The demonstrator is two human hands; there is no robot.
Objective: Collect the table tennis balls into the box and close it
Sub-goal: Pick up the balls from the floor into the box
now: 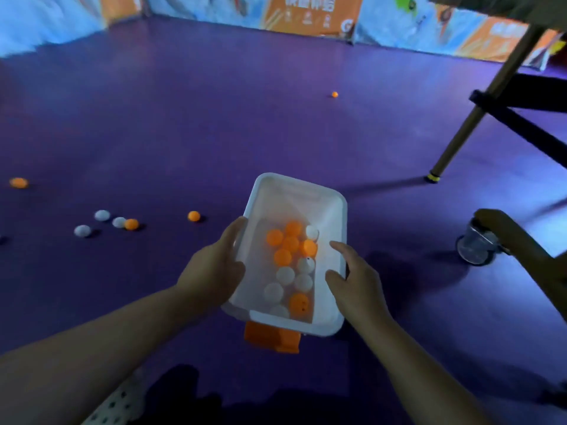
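Observation:
I hold a white translucent plastic box (299,183) over the purple floor, open at the top. My left hand (214,265) grips its left wall. My right hand (352,279) is on the right rim, thumb inside the box. Several orange and white table tennis balls (290,244) lie inside. An orange latch (273,337) hangs from the near end. Loose balls lie on the floor to the left: an orange ball (194,216), a cluster of three white balls (102,215) with one orange ball (131,224), and a far-left orange ball (19,182). Another orange ball (334,94) lies far ahead.
A table leg (478,108) slants down at the right, joined to a black frame (521,124). A caster wheel (475,248) stands on the floor right of the box. Printed barrier boards (306,13) line the far edge of the floor.

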